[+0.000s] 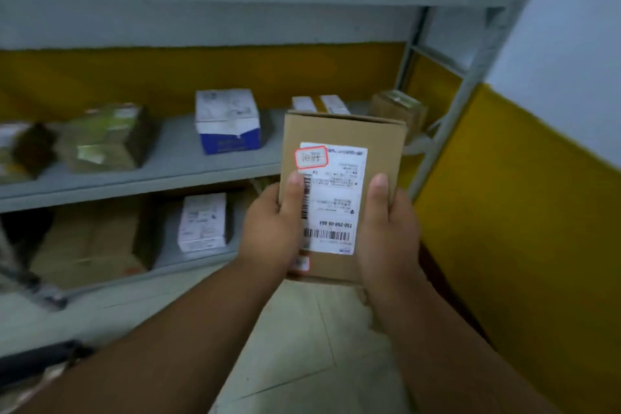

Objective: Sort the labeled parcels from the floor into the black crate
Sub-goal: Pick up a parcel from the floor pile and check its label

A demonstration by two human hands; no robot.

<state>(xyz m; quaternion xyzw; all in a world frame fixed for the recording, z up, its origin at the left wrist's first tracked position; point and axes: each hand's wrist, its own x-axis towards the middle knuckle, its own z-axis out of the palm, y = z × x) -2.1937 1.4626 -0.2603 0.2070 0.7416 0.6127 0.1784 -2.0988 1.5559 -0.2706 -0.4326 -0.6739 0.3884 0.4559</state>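
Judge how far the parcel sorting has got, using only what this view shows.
Done: nothing can be confirmed, since no black crate is in view. In hand: the left hand and right hand grip one cardboard parcel, shipping label facing up. Left: carrying it to the crate.

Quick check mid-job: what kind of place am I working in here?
Most likely a parcel depot or courier storeroom: grey metal shelving stacked with labelled boxes, and both hands hold a cardboard parcel bearing a barcoded shipping label.

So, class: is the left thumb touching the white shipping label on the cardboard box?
Touching. The head view shows the left hand gripping the cardboard box, its thumb lying over the barcode strip at the left edge of the shipping label.
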